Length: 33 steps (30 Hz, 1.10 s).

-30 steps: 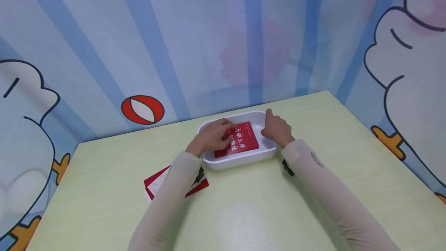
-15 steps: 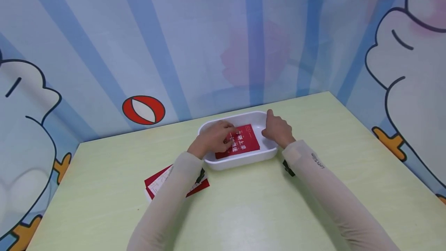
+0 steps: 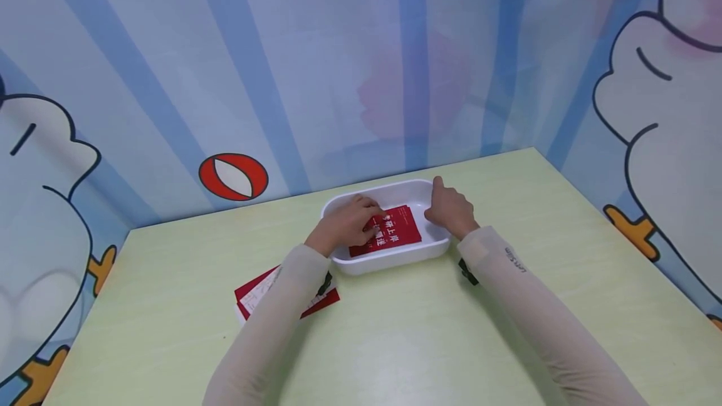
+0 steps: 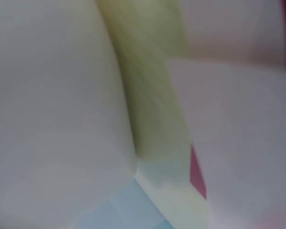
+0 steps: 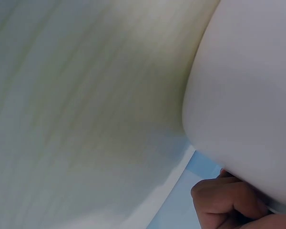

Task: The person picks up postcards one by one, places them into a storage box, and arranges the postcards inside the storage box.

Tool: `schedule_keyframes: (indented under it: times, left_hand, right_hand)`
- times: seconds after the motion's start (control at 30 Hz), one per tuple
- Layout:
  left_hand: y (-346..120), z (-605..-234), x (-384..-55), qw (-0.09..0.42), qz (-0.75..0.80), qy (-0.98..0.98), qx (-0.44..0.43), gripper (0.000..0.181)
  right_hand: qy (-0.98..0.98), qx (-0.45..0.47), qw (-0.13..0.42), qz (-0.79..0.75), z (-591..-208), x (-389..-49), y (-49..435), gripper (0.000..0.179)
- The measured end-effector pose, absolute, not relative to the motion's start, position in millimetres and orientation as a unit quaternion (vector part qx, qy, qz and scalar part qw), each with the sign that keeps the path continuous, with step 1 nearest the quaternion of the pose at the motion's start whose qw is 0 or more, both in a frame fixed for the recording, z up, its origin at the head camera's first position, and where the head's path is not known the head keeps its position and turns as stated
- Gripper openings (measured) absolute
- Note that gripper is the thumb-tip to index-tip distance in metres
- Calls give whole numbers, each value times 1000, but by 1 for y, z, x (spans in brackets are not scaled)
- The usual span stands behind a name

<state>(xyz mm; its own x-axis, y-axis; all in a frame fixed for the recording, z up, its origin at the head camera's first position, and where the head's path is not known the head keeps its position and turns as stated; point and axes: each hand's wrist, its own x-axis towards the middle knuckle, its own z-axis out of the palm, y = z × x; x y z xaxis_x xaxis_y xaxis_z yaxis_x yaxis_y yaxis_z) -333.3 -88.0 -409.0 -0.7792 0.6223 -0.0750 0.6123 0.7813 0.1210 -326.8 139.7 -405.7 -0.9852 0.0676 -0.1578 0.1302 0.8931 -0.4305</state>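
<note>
A white oval tray (image 3: 389, 259) stands near the back of the table. In it lies a small stack of red cards (image 3: 403, 230) with white printed characters, the top one set slightly off another along its edges. My left hand (image 3: 346, 224) reaches over the tray's left end, fingers bent and thumb low, gripping the red card's left part and covering some of the print. My right hand (image 3: 451, 210) grips the tray's right end, thumb up at the rim; in the right wrist view its fingers (image 5: 229, 198) curl against the tray wall (image 5: 243, 86).
A loose pile of red and white papers (image 3: 256, 296) lies left of the tray, partly hidden under the left sleeve (image 3: 256, 337). Behind the table (image 3: 395, 331) rises a striped blue cartoon backdrop (image 3: 316, 80), close behind the tray.
The top red card has slid a little toward me over the stack, with my left hand moving slightly along. My right hand keeps its place on the tray.
</note>
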Motion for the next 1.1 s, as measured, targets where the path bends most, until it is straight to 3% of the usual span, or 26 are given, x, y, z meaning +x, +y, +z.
schedule_keyframes:
  times: [0.5, 0.7, 1.1]
  left_hand:
    - [-90, -411, -338, 29, 81, 940, 331, 33]
    - [-89, -406, -338, -2, 79, 940, 331, 33]
    - [-96, -389, -334, -12, 106, 941, 321, 34]
  right_hand:
    - [967, 49, 83, -236, -403, -328, 139, 75]
    - [964, 48, 86, -247, -399, -328, 138, 77]
    - [966, 54, 80, -239, -398, -328, 138, 74]
